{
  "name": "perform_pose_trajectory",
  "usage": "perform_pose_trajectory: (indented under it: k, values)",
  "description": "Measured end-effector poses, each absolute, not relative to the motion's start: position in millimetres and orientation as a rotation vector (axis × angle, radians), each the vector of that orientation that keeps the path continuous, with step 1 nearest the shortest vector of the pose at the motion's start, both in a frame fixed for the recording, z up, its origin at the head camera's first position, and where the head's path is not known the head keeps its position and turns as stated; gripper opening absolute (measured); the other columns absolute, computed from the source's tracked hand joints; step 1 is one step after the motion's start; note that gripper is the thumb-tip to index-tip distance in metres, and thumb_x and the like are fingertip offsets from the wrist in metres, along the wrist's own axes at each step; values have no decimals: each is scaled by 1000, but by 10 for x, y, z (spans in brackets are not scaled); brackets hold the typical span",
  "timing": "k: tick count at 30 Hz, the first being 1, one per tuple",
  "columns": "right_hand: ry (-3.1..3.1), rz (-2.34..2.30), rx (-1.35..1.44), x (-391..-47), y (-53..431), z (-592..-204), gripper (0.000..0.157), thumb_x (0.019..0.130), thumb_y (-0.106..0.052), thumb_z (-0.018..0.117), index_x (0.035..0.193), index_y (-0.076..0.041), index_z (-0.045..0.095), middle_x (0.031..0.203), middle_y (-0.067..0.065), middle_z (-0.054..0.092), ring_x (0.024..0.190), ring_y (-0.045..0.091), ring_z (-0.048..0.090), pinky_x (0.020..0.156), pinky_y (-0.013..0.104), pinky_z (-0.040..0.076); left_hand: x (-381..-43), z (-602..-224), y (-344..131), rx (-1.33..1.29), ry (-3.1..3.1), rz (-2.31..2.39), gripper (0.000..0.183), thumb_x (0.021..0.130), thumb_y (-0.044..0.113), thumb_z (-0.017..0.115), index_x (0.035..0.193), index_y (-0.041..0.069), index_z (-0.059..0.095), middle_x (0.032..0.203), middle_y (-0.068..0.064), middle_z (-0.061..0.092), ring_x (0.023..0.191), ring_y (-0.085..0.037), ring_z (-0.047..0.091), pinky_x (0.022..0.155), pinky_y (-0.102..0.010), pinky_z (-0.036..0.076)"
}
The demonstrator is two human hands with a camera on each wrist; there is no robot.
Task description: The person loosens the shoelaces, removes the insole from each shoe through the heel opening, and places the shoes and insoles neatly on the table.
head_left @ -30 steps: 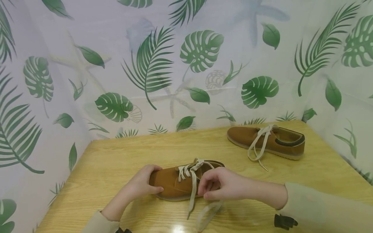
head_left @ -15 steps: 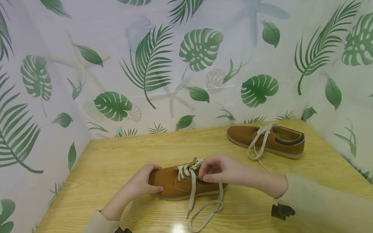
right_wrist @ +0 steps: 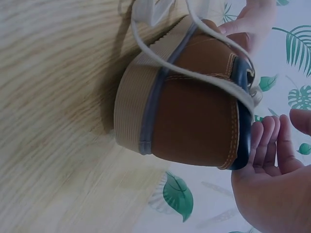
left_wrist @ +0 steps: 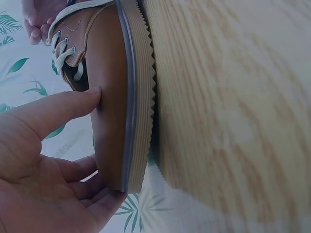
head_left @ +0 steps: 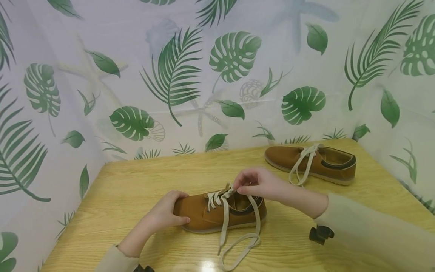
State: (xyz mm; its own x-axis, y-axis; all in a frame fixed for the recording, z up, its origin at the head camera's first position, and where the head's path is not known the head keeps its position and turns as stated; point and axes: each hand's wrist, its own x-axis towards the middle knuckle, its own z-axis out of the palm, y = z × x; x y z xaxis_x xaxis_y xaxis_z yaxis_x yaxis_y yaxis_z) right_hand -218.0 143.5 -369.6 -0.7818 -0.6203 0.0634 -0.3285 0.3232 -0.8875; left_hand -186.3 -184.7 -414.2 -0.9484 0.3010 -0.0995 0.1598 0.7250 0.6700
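Note:
A brown lace-up shoe [head_left: 200,215] lies along the table with its toe to the left. My left hand [head_left: 165,215] grips the toe, thumb on the near side, fingers round the tip and far side; the left wrist view shows the thumb [left_wrist: 80,104] pressed on the leather. My right hand [head_left: 259,185] is above the shoe opening, fingertips close to the lace knot. In the right wrist view its fingers bend loosely, thumb apart from them, and I see nothing pinched. The beige lace [right_wrist: 214,80] runs over the shoe's side, and its long end loops on the table.
A matching brown shoe [head_left: 289,156] stands at the back right, its laces hanging loose. The wooden table [head_left: 142,181] meets a leaf-printed cloth [head_left: 190,139] at the back and sides. Dark wrist-camera mounts [head_left: 321,234] show below the sleeves.
My right hand has risen from the shoe's near side to above its opening, near the knot. The lace it was beside has dropped into a loop on the table. My left hand stays put.

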Motion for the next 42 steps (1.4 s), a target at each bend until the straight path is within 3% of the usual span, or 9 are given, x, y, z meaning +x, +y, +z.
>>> perform_pose_trajectory:
  k: [12,25,42]
  values:
    - [2323,-1491,-763,-2322,1386,-3789,10,98,-5,72,103,4,71,98,8,74,81,9,61,72,23,53,-1870,-4144,-1851,363,2732,1022,68,82,9,92,141,-1,59,139,-18,62,125,-36,61,109,-58,52]
    - [2323,-1469,-799,-2420,1326,-3876,12,96,-2,72,104,6,71,98,10,73,88,12,63,80,20,57,-1874,-4114,-1849,357,2715,1028,69,82,9,92,142,0,59,140,-18,62,125,-36,61,109,-58,52]
    - [2336,-1404,-853,-2453,1318,-3915,11,91,-5,81,101,1,78,90,4,72,81,10,63,71,20,55,-1873,-4102,-1846,360,2724,1023,67,82,9,92,141,0,60,139,-18,63,126,-36,61,110,-58,51]
